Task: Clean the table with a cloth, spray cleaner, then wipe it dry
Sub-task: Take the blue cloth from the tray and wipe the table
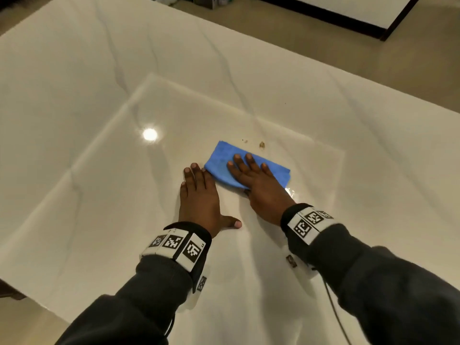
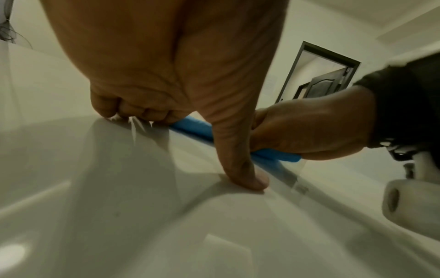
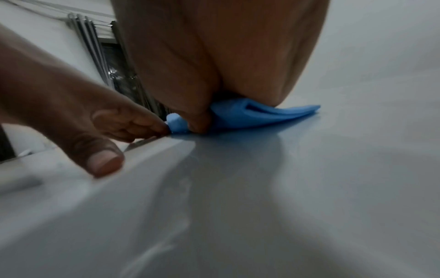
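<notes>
Right hand (image 1: pixel 258 188): fingers (image 1: pixel 250 161) straight and together, laid flat on top of the blue cloth (image 1: pixel 224 163), palm pressing it down against the tabletop (image 1: pixel 323 135). The right wrist view shows the thumb at the near folded edge of the cloth; whether it pinches that edge cannot be told.

Left hand (image 1: pixel 199 195): fingers (image 1: pixel 195 170) straight and slightly apart, flat on the bare tabletop, holding nothing. The thumb is spread wide toward the right hand. The fingertips lie just beside the cloth's left corner and appear to touch it in the right wrist view.

Cloth: folded into a flat pad, lying near the middle of the tabletop, mostly ahead of and under the right hand.

Surface: a few brown crumbs (image 1: pixel 261 145) sit just beyond the cloth's far right edge, apart from it. A small wet, shiny patch (image 1: pixel 291 191) shows beside the heel of the right hand. The tabletop is glossy, pale and veined, and carries the reflection of a round ceiling light (image 1: pixel 149 134) to the left of the hands.

Both wrists wear black bands with printed square markers (image 1: pixel 193 250) over dark sleeves (image 1: pixel 388 290).
</notes>
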